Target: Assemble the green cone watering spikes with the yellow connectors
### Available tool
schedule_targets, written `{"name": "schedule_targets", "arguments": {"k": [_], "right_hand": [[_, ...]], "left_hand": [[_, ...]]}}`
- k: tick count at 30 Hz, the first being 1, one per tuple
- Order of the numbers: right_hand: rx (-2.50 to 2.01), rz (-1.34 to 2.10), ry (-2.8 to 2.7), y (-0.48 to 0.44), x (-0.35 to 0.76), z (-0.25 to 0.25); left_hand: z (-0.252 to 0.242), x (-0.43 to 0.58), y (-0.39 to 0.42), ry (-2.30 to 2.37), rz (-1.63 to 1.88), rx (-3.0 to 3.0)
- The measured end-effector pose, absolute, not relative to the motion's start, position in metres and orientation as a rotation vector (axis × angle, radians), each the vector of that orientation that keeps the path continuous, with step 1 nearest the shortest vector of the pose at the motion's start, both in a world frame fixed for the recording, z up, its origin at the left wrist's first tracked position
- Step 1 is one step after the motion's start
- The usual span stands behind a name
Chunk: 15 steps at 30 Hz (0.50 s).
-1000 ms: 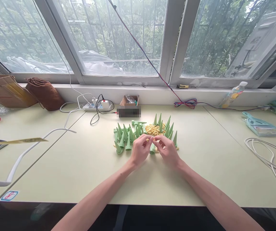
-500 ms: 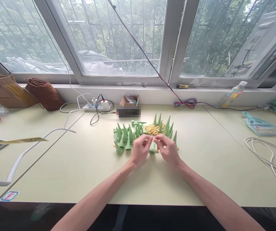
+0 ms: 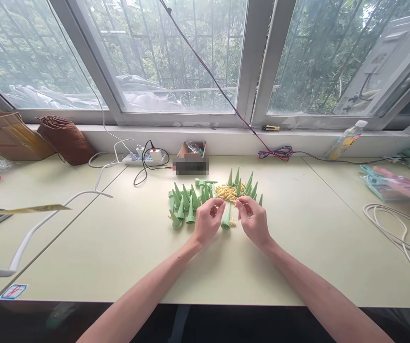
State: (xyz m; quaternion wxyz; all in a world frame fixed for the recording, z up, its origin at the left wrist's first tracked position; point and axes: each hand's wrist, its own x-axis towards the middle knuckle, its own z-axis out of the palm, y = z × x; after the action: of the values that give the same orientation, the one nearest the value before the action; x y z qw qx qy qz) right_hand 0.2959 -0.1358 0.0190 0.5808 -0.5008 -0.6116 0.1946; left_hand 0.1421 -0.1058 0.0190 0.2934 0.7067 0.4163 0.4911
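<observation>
My left hand (image 3: 208,219) is closed, thumb and fingertips pinched together beside the green cones; anything between them is too small to make out. Facing it, my right hand (image 3: 253,221) is also pinched, a short gap apart, its contents hard to see. On the table between the hands lies a green plastic cone (image 3: 226,220), its wide end toward me. A small yellow piece (image 3: 233,223) rests just right of it. Beyond my fingers is a pile of small yellow pieces (image 3: 226,192). Several green cones (image 3: 186,205) stand to the left, and others (image 3: 249,186) to the right.
A small cardboard box (image 3: 193,148) and a power strip (image 3: 144,157) sit at the back. A bottle (image 3: 347,139) leans by the window. On the right are a white cable (image 3: 401,233), a teal packaged item (image 3: 371,178) and a blurred pink shape (image 3: 403,186).
My hands have drawn apart from touching fingertips, the right one moving rightward, uncovering the small yellow piece. A blurred pink shape has appeared over the teal packaged item on the right.
</observation>
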Motion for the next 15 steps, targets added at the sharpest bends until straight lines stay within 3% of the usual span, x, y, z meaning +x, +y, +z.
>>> {"name": "schedule_targets", "arguments": {"k": [15], "right_hand": [[-1.170, 0.452, -1.424, -0.1354, 0.2968, 0.0186]], "left_hand": [[0.0169, 0.1405, -0.1050, 1.163, 1.278, 2.120]]}}
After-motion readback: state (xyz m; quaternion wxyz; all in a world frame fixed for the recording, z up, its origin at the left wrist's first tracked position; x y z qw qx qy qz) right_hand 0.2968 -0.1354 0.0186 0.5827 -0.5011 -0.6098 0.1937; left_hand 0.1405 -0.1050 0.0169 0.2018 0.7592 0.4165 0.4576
